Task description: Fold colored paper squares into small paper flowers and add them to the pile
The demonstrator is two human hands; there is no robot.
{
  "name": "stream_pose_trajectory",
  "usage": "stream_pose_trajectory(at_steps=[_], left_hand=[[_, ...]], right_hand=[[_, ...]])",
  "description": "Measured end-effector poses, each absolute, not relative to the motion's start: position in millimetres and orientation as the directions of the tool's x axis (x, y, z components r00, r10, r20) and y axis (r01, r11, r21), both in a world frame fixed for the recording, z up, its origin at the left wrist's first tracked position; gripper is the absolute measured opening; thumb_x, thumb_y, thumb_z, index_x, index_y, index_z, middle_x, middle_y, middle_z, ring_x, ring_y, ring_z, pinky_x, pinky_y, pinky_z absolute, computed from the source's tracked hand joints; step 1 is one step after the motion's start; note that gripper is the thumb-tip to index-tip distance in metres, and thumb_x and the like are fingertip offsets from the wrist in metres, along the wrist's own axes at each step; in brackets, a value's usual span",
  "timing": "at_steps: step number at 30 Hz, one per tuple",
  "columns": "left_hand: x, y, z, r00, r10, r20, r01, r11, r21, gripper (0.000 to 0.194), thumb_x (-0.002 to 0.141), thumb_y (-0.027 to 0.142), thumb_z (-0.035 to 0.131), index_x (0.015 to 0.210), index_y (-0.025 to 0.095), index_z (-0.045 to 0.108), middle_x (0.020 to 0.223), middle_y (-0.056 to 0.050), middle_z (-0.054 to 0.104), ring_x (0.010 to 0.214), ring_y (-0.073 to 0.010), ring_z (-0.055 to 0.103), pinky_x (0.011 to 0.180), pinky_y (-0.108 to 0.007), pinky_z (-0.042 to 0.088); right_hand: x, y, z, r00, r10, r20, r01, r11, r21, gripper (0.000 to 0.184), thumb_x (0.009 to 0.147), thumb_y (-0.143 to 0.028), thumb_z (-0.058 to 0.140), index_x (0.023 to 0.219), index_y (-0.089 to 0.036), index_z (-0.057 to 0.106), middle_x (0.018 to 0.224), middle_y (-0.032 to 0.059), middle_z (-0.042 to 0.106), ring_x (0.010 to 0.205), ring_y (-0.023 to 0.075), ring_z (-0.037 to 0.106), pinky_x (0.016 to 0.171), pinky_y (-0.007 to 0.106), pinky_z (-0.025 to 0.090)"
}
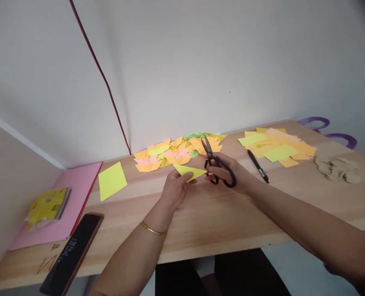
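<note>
My left hand (176,190) pinches a yellow paper triangle (189,170), its thumb lying on top. A pair of black-handled scissors (212,158) rests in my right hand (231,172), blades pointing up and away toward the wall. The right fingertips also meet the pointed right end of the triangle. Behind both hands lies a heap of folded paper shapes (177,156) in orange, yellow, pink and green, some marked with small dots. To the left, a flat yellow sheet (112,181) lies on the wooden table (219,222).
Loose coloured paper sheets (275,146) and a black pen (258,166) lie on the right, near crumpled beige gloves (336,168). On the left are a pink board (80,181), a yellow plastic packet (48,205) and a phone (74,253). Purple loops (316,121) stick out past the far right edge.
</note>
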State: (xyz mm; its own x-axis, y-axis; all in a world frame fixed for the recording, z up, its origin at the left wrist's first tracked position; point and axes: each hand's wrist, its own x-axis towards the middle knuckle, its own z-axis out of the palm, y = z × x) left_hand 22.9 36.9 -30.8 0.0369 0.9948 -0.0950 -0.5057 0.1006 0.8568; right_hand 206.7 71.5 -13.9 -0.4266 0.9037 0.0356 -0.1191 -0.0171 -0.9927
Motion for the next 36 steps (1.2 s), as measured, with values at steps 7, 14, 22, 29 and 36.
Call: stream_pose_trajectory(at_steps=[7, 14, 22, 29, 36], left_hand=[[26.1, 34.5, -31.1, 0.035, 0.993, -0.109, -0.482, 0.113, 0.869, 0.020, 0.062, 0.020, 0.075, 0.080, 0.013, 0.067, 0.085, -0.007, 0.068, 0.075, -0.0147, 0.061, 0.065, -0.026, 0.048], [29.7, 33.7, -31.1, -0.001, 0.989, -0.146, -0.491, 0.126, 0.862, 0.025, 0.062, 0.024, 0.075, 0.082, 0.012, 0.065, 0.082, -0.006, 0.068, 0.073, -0.0154, 0.061, 0.060, -0.025, 0.047], [15.6, 40.7, -28.7, -0.065, 0.994, -0.089, -0.502, 0.044, 0.864, 0.019, 0.063, 0.021, 0.073, 0.079, 0.014, 0.063, 0.075, -0.001, 0.065, 0.065, -0.0121, 0.060, 0.054, -0.024, 0.048], [7.9, 43.1, -27.3, -0.036, 0.999, -0.036, -0.478, 0.014, 0.878, 0.023, 0.064, 0.022, 0.072, 0.084, 0.016, 0.062, 0.083, -0.003, 0.068, 0.071, -0.0150, 0.063, 0.060, -0.029, 0.053], [7.3, 42.2, -25.4, 0.002, 1.000, -0.004, -0.435, 0.004, 0.901, 0.022, 0.065, 0.024, 0.072, 0.084, 0.014, 0.063, 0.085, -0.006, 0.068, 0.072, -0.0162, 0.064, 0.061, -0.029, 0.054]], right_hand=[[205.1, 67.9, -11.3, -0.489, 0.867, 0.094, -0.040, 0.085, -0.996, 0.045, 0.069, -0.032, 0.070, 0.107, -0.022, 0.050, 0.072, -0.0011, 0.059, 0.065, 0.0126, 0.056, 0.058, 0.026, 0.042], [196.6, 62.6, -8.2, -0.429, 0.896, 0.116, -0.013, 0.123, -0.992, 0.036, 0.070, -0.028, 0.064, 0.100, -0.023, 0.045, 0.065, -0.0044, 0.054, 0.064, 0.0124, 0.054, 0.064, 0.028, 0.043], [224.6, 76.8, 0.0, -0.500, 0.855, 0.138, 0.355, 0.347, -0.868, 0.038, 0.073, -0.042, 0.060, 0.104, -0.022, 0.051, 0.064, -0.0044, 0.040, 0.059, 0.0113, 0.039, 0.058, 0.025, 0.035], [232.9, 72.0, 11.4, -0.691, 0.723, 0.016, 0.471, 0.466, -0.749, 0.040, 0.073, -0.047, 0.057, 0.104, -0.022, 0.057, 0.073, 0.0023, 0.054, 0.065, 0.0155, 0.047, 0.060, 0.026, 0.038], [228.1, 67.8, 5.0, -0.721, 0.693, 0.031, 0.463, 0.513, -0.722, 0.043, 0.073, -0.048, 0.058, 0.105, -0.020, 0.057, 0.071, 0.0015, 0.053, 0.062, 0.0141, 0.047, 0.058, 0.025, 0.036]])
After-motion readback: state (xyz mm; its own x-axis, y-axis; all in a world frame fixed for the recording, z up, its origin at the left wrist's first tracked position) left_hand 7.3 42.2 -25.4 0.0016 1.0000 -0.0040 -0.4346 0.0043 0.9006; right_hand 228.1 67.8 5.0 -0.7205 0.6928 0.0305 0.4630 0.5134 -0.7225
